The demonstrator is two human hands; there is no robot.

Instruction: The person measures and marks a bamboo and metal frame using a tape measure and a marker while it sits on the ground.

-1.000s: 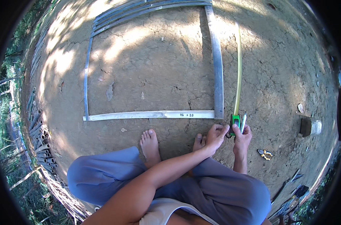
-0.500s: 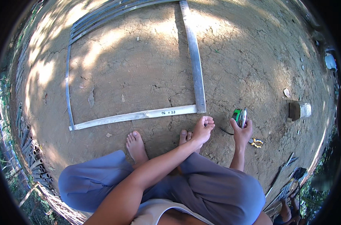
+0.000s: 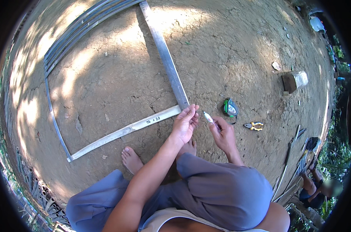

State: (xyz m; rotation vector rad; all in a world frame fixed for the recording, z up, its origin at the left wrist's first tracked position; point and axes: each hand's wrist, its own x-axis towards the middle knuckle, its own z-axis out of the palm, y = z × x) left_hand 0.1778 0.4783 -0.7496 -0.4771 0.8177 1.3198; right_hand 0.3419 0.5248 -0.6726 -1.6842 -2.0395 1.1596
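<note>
My right hand (image 3: pixel 224 135) is closed round a white marker (image 3: pixel 208 117), its dark tip pointing up and to the left. Just left of it, my left hand (image 3: pixel 185 124) has its fingers curled together; a small dark bit shows at the fingertips, too small to name. That hand is beside the corner where a pale flat slat (image 3: pixel 129 130) with dark handwriting meets a wide grey slat (image 3: pixel 165 56). A green and black tape measure (image 3: pixel 230 107) lies on the ground beyond my right hand. Yellow-handled pliers (image 3: pixel 255 126) rest to its right.
A thin slat (image 3: pixel 55 120) and several long slats (image 3: pixel 86 24) complete a four-sided outline on the dirt. To the right sits a block (image 3: pixel 295 81). Long tools (image 3: pixel 289 156) lie at lower right, near another person's legs (image 3: pixel 312 185). Cut hollow tubes (image 3: pixel 50 203) are piled at lower left.
My right hand has let go of the tape measure, which now lies on the ground, and keeps the marker. The marker has come nearer my left hand. My view has turned to the right.
</note>
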